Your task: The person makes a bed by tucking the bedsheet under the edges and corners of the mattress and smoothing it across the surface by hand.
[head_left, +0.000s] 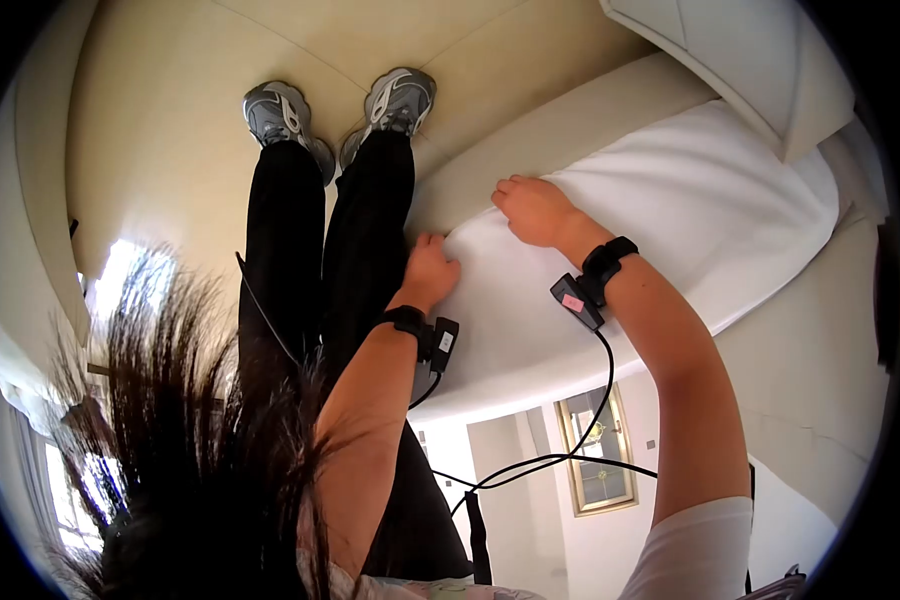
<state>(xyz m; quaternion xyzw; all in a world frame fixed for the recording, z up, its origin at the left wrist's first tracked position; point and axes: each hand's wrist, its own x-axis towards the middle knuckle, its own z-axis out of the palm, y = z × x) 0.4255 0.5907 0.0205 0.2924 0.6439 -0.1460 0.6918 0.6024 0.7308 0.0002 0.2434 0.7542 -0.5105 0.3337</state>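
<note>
A white cloth [560, 310] lies spread over a long cream padded seat, with a few soft folds toward its far right end. At the cloth's front edge my left hand [431, 273] is closed, fingers curled down onto the edge beside my leg. Farther right along the same edge, my right hand [535, 211] is closed too, its knuckles bent over the cloth's border. The fingertips of both hands are partly hidden. Each wrist wears a black strap with a small cabled box: the left box [445, 345] and the right box [577, 302].
The cream seat front [560, 115] runs beside the tiled floor [180, 120]. A pale padded piece [735, 60] stands at the upper right. Black cables [530, 462] cross below my arms. My grey shoes [400, 100] rest on the floor. Hair covers the lower left.
</note>
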